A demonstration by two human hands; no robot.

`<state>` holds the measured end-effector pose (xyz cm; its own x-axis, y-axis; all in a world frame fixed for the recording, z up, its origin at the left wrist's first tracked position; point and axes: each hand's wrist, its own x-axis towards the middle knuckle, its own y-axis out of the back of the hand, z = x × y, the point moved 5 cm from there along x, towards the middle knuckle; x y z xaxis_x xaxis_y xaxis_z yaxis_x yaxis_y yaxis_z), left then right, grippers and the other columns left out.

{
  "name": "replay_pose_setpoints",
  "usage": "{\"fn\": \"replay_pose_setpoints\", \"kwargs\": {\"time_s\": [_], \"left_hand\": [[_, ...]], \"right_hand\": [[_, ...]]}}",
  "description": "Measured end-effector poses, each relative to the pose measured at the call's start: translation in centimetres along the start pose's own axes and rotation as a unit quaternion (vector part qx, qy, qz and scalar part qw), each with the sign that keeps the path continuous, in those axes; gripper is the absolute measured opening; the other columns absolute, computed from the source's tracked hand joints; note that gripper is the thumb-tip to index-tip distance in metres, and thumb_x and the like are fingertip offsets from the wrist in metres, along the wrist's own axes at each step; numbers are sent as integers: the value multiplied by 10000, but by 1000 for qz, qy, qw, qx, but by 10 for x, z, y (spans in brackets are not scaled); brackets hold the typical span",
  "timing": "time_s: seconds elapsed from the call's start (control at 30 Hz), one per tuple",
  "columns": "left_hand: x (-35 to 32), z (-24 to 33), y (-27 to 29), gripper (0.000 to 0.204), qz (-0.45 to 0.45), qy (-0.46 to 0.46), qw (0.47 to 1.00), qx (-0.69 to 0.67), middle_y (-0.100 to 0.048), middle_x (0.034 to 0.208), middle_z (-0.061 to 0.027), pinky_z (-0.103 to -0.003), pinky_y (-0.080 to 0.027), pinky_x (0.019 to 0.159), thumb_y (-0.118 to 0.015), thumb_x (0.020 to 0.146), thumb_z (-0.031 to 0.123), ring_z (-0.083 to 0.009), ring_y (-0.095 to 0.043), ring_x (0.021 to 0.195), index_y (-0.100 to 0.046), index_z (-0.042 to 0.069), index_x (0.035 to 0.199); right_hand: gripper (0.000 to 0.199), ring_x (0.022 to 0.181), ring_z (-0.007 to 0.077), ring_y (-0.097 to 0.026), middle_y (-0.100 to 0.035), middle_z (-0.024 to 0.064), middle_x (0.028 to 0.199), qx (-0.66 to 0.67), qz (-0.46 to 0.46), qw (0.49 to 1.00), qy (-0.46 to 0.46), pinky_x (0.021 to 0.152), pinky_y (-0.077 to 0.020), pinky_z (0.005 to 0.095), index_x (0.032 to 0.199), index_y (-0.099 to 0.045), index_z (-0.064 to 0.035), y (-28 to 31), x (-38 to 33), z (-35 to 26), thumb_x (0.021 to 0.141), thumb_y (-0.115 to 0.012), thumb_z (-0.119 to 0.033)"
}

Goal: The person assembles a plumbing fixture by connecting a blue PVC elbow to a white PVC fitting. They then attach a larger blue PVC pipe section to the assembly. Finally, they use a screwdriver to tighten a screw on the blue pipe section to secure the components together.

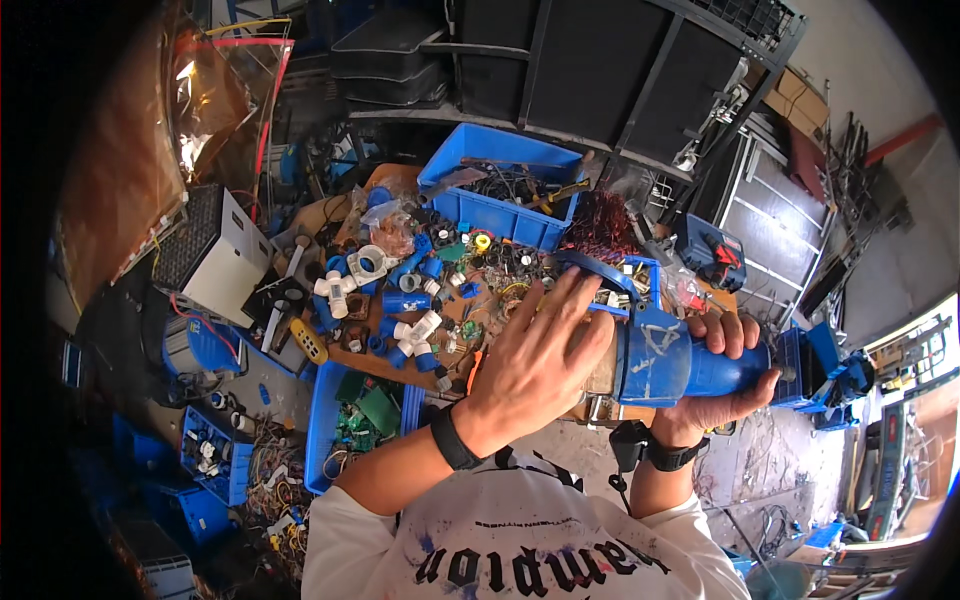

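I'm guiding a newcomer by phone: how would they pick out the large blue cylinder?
Start at the cluttered wooden table and go to its near right side. There the person's right hand grips the large blue cylinder. Round and scrawled with pale marks, it is far bulkier than the blue pipe pieces among the clutter.

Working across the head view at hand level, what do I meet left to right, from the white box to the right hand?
White box → yellow handheld device → nearer white pipe fitting → left hand → blue tube-shaped part → right hand, gripping that part's right end.
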<state>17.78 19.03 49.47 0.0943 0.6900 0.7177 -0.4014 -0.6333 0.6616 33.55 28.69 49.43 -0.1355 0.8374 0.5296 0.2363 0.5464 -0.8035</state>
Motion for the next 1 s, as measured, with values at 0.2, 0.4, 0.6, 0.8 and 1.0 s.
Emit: {"fn": "replay_pose_setpoints", "kwargs": {"time_s": [0.2,0.4,0.6,0.8,1.0], "left_hand": [[-1,2,-1,341,19,-31,999,31,-471,1401,-259,-558,-431,1025,-614,855,145,-413,-470,1302,-559,10,1163],[1,8,1,341,27,-37,998,46,-479,1393,-251,-545,-442,1016,-612,894,192,-398,-506,1267,-570,21,1186],[2,9,9,375,58,-28,997,34,-517,1294,-184,-509,-486,932,-643,848,154,-336,-587,1082,-573,48,1201],[-8,8,6,410,130,-37,991,21,-526,1130,-111,-419,-506,779,-668,796,87,-275,-586,944,-568,72,1193],[-8,13,8,493,148,-60,986,42,-529,1054,-96,-423,-468,755,-698,681,32,-280,-564,879,-599,92,1160]], "right_hand": [[430,722,131,-431,-440,-35,761,32,-45,998,5,796,-407,345,923,-423,-163,-4,1,-3,793,-720,-447],[412,711,119,-439,-450,-43,755,73,-44,996,-3,790,-406,337,924,-433,-160,-1,5,-4,797,-735,-410],[398,711,101,-447,-454,-58,764,44,-59,997,-1,815,-409,310,935,-432,-163,-8,4,-9,781,-751,-345],[402,704,85,-463,-463,-77,743,30,-60,998,19,803,-425,298,918,-437,-182,-14,1,-10,766,-775,-339],[394,705,120,-443,-452,-47,732,84,-50,995,30,795,-418,340,906,-426,-169,-12,1,-10,806,-739,-388]]}}
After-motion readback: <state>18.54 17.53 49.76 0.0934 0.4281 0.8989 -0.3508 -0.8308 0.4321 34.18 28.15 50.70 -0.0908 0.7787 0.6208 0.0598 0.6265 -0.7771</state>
